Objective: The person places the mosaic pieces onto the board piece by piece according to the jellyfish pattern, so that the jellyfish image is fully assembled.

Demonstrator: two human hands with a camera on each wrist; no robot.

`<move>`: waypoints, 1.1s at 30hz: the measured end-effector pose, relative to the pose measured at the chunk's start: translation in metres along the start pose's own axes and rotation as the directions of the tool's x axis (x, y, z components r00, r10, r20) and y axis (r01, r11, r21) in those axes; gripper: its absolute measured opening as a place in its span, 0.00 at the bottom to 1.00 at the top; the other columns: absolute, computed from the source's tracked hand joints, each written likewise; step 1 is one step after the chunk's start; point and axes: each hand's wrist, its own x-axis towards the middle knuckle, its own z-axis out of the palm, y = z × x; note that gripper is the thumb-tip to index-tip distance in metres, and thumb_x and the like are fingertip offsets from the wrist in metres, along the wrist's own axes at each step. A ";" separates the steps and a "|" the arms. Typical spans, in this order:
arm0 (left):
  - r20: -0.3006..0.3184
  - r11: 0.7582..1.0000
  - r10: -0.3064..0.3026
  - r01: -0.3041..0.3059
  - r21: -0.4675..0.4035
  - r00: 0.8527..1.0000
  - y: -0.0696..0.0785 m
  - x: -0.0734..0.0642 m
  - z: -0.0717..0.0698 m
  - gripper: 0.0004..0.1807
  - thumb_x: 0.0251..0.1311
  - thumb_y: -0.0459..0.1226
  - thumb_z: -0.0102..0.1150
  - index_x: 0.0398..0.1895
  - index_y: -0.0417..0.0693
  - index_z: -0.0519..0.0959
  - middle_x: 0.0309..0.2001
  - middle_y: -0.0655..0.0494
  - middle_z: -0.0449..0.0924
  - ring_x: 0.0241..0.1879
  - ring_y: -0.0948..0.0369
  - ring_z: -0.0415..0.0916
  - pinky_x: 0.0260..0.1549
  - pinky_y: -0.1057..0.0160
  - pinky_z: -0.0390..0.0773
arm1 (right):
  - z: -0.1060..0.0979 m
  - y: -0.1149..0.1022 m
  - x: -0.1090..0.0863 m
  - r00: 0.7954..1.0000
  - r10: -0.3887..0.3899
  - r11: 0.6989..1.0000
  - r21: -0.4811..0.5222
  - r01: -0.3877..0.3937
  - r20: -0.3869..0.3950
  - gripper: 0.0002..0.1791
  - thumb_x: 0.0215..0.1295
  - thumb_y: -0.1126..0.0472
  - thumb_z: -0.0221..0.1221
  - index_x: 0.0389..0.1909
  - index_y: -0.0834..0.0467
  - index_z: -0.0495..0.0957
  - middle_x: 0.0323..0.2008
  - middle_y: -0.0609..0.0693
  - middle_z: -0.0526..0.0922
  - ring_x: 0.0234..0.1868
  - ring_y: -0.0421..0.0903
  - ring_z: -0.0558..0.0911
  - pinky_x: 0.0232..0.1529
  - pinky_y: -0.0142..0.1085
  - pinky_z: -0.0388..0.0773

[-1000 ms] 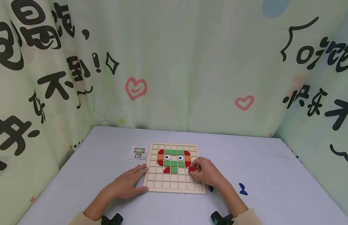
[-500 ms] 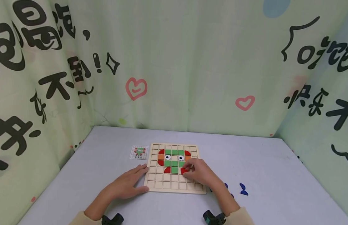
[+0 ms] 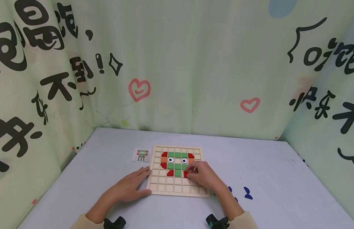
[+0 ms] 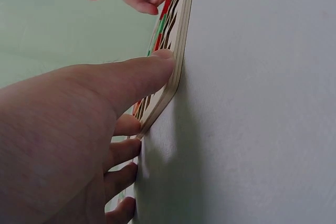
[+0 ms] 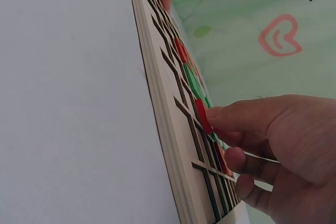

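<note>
A wooden grid board (image 3: pixel 177 189) lies on the table, with green squares (image 3: pixel 177 172), red rounded pieces (image 3: pixel 170 173), orange pieces and two round eye pieces (image 3: pixel 171 160) forming a face-like pattern. My right hand (image 3: pixel 204 174) is over the board's right half and pinches a red quarter-round piece (image 5: pixel 203 116) at the cell right of the lower green square. In the right wrist view the thumb lies against that piece's edge. My left hand (image 3: pixel 129 186) rests at the board's left edge, fingers spread and fairly straight, the thumb (image 4: pixel 157 64) on the frame's near corner.
A small pattern card (image 3: pixel 141 155) with a coloured figure on a grid lies left of the board's far corner. Blue pieces (image 3: pixel 247 193) lie on the table to the right, some partly hidden by the right forearm. Printed curtains (image 3: pixel 191 63) enclose the table's back and sides.
My right hand has moved left across the board, carrying the red piece to beside the lower green square; in the last half second it barely moves. My left hand stays put.
</note>
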 end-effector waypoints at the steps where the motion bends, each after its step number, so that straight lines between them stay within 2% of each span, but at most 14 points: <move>1: 0.000 1.000 -0.001 0.001 0.000 1.000 0.000 0.001 0.000 0.42 0.57 0.57 0.62 0.72 0.51 0.62 0.75 0.53 0.56 0.74 0.49 0.54 0.69 0.43 0.61 | 0.001 0.000 0.000 1.000 -0.004 1.000 -0.001 0.004 -0.002 0.05 0.58 0.67 0.63 0.34 0.54 0.84 0.27 0.43 0.77 0.30 0.41 0.73 0.28 0.27 0.72; 5: 0.001 1.000 -0.005 0.005 0.001 1.000 0.000 0.002 0.001 0.42 0.57 0.58 0.61 0.72 0.52 0.62 0.75 0.53 0.56 0.74 0.49 0.54 0.69 0.43 0.61 | 0.003 0.000 0.002 1.000 -0.025 1.000 -0.015 0.024 -0.017 0.06 0.58 0.68 0.63 0.32 0.55 0.84 0.28 0.44 0.78 0.31 0.41 0.73 0.29 0.27 0.73; 11: -0.004 1.000 -0.001 0.001 0.007 1.000 0.001 0.002 0.001 0.42 0.57 0.57 0.61 0.72 0.51 0.62 0.75 0.53 0.56 0.74 0.49 0.54 0.69 0.44 0.61 | 0.002 -0.002 0.002 0.999 0.008 0.999 -0.034 -0.009 -0.036 0.04 0.57 0.65 0.66 0.32 0.54 0.85 0.30 0.43 0.79 0.31 0.40 0.73 0.30 0.27 0.73; 20: -0.003 1.000 0.000 0.000 0.015 1.000 0.000 0.001 0.000 0.42 0.57 0.57 0.62 0.72 0.51 0.62 0.75 0.53 0.56 0.74 0.49 0.54 0.69 0.44 0.61 | 0.003 -0.003 0.001 1.000 -0.006 1.000 -0.029 0.005 -0.028 0.04 0.58 0.64 0.67 0.34 0.55 0.86 0.29 0.44 0.80 0.31 0.40 0.73 0.30 0.27 0.72; 28: 0.002 1.000 -0.013 0.013 0.005 1.000 0.000 0.001 0.002 0.43 0.56 0.58 0.62 0.72 0.52 0.63 0.75 0.53 0.57 0.74 0.49 0.54 0.69 0.44 0.61 | -0.008 0.003 -0.008 0.998 0.038 0.999 -0.038 -0.040 -0.041 0.04 0.57 0.63 0.67 0.33 0.51 0.85 0.29 0.42 0.79 0.29 0.41 0.73 0.29 0.28 0.72; 33: 0.000 1.000 0.002 -0.002 0.009 1.000 0.000 0.000 0.002 0.42 0.57 0.57 0.62 0.72 0.50 0.63 0.75 0.53 0.57 0.74 0.49 0.55 0.69 0.44 0.61 | -0.022 0.014 -0.019 0.990 0.119 0.991 -0.048 -0.122 -0.072 0.06 0.57 0.63 0.68 0.34 0.50 0.85 0.30 0.42 0.79 0.31 0.41 0.72 0.27 0.28 0.71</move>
